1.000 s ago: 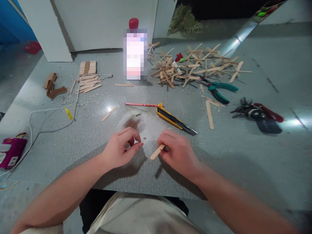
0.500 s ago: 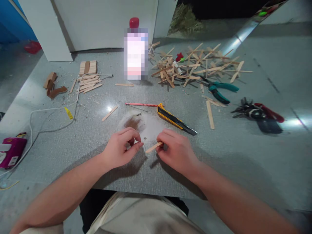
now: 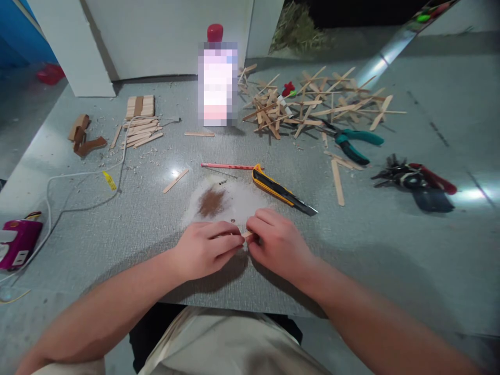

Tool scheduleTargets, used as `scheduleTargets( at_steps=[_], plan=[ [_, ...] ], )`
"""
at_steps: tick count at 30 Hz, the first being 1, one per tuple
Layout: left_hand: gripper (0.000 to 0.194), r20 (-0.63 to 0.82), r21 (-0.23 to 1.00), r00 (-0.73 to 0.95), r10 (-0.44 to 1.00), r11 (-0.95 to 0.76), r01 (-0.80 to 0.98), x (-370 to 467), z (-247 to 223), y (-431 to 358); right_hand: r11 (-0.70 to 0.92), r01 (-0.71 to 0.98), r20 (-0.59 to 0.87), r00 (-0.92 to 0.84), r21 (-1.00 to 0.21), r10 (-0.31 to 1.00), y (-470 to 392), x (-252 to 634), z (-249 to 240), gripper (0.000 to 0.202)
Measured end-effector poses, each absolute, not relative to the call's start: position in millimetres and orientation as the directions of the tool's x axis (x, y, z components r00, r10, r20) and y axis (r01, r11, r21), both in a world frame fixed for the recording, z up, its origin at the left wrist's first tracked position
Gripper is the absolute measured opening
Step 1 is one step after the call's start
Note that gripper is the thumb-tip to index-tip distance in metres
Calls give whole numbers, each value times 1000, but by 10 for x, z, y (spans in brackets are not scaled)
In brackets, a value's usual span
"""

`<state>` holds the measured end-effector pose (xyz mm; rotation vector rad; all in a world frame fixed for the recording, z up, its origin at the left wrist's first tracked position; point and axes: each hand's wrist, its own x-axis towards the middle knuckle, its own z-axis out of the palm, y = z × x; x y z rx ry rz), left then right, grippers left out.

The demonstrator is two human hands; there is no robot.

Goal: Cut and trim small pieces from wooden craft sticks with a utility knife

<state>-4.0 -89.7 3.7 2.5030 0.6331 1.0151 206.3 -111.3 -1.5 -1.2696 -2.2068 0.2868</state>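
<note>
The left hand (image 3: 211, 249) has joined the right hand (image 3: 278, 242), so both now pinch the wooden stick (image 3: 247, 235).

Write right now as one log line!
left hand: holding wooden stick | right hand: holding same stick | utility knife: on table, blade out

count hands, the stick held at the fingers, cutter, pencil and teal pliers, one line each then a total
left hand and right hand: 2
held stick: 1
cutter: 1
pencil: 1
teal pliers: 1
total: 6
</note>
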Motion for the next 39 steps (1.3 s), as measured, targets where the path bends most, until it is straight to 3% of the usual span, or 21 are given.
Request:
scheduleTargets(
  at_steps=[5, 10, 24, 34, 39],
  plan=[
    [9, 659, 372, 608, 443, -894, 249, -86, 101, -904, 581, 672, 470, -372, -459, 801, -1165, 2046, 34, 24],
    [15, 668, 365, 604, 434, -899, 242, -91, 194, -943, 610, 646, 538, -344, -459, 770, -1212, 2030, 79, 24],
    [10, 685, 432, 527, 503, -863, 263, -102, 205, -937, 598, 633, 523, -334, -492, 784, -1255, 2023, 135, 26],
    [11, 718, 373, 541, 439, -898, 234, -132, 227, -923, 602, 624, 523, -337, -498, 783, -1290, 2042, 183, 28],
    [8, 708, 384, 542, 452, -891, 242, -139, 247, -928, 593, 561, 498, -333, -577, 800, -1289, 2038, 232, 23]
  ],
)
